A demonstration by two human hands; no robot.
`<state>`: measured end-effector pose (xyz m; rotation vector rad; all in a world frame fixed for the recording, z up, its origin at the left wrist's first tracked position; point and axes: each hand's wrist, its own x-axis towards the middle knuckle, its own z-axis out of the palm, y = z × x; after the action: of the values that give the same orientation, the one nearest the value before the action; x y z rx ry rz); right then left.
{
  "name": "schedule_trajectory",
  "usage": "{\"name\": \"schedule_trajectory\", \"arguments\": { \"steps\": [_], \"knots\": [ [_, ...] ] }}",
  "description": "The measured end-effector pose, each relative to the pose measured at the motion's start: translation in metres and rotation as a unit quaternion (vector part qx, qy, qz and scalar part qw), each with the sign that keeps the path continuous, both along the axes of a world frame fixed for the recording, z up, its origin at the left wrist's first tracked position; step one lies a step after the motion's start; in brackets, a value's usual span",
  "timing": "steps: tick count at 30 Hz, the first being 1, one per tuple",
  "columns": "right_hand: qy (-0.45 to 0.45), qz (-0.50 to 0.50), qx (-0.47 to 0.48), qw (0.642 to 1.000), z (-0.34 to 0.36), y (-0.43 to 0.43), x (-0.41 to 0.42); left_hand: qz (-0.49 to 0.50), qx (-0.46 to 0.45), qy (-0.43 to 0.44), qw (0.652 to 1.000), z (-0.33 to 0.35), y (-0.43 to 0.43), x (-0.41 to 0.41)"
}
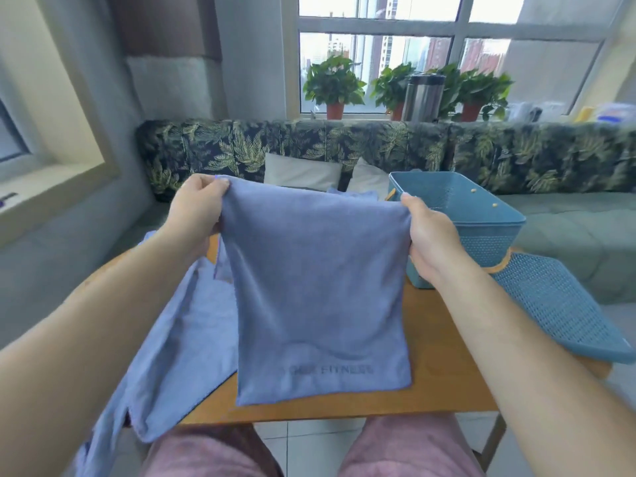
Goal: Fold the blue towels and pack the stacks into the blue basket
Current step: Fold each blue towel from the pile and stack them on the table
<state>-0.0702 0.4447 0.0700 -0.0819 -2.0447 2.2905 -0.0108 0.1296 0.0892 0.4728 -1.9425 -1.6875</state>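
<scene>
A loose blue towel [192, 321] spilled off the wooden worktop's [437, 366] left edge. Above it, the left hand [196, 204] and right hand [430, 235] each had a pinching grip on a top corner of a hanging blue towel [320, 287]. Its printed lettering was half unreadable. It hid the worktop's middle. Rightward lay a perforated lid [557, 304]. The right hand overlapped the blue basket [481, 215] behind it.

I read this as a home living room: a long sofa in dark leaf-print fabric [344, 142] holds two white pillows [303, 175]. Leafy green plants in terracotta pots [334, 80] line the sill of the big white-framed window [378, 26].
</scene>
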Motion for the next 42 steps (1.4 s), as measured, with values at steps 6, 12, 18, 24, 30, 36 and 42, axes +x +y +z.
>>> {"name": "schedule_trajectory", "arguments": {
  "steps": [6,12,18,24,30,36,42],
  "knots": [
    [0.038,0.038,0.018,0.998,0.061,0.001,0.017,0.054,-0.096,-0.01,0.994,0.05,-0.011,0.024],
    [0.12,0.054,-0.032,0.991,0.104,0.011,0.043,-0.084,0.062,0.074,0.992,0.091,-0.002,0.063],
    [0.152,0.12,0.015,0.981,0.119,0.032,0.051,-0.15,0.025,0.111,0.982,0.103,0.001,0.09],
    [0.116,0.104,0.108,0.982,0.099,0.033,0.026,-0.113,-0.04,0.006,0.993,0.078,0.001,0.065],
    [0.117,0.059,0.224,0.966,0.073,0.013,-0.017,-0.025,-0.194,-0.031,0.98,0.047,-0.006,0.013],
    [0.212,0.0,0.362,0.908,0.075,0.005,-0.051,0.031,-0.28,0.042,0.958,0.06,-0.017,-0.006],
    [0.224,0.023,0.413,0.883,0.022,0.016,-0.018,0.008,-0.266,0.015,0.964,0.008,-0.014,0.027]
  ]
}}
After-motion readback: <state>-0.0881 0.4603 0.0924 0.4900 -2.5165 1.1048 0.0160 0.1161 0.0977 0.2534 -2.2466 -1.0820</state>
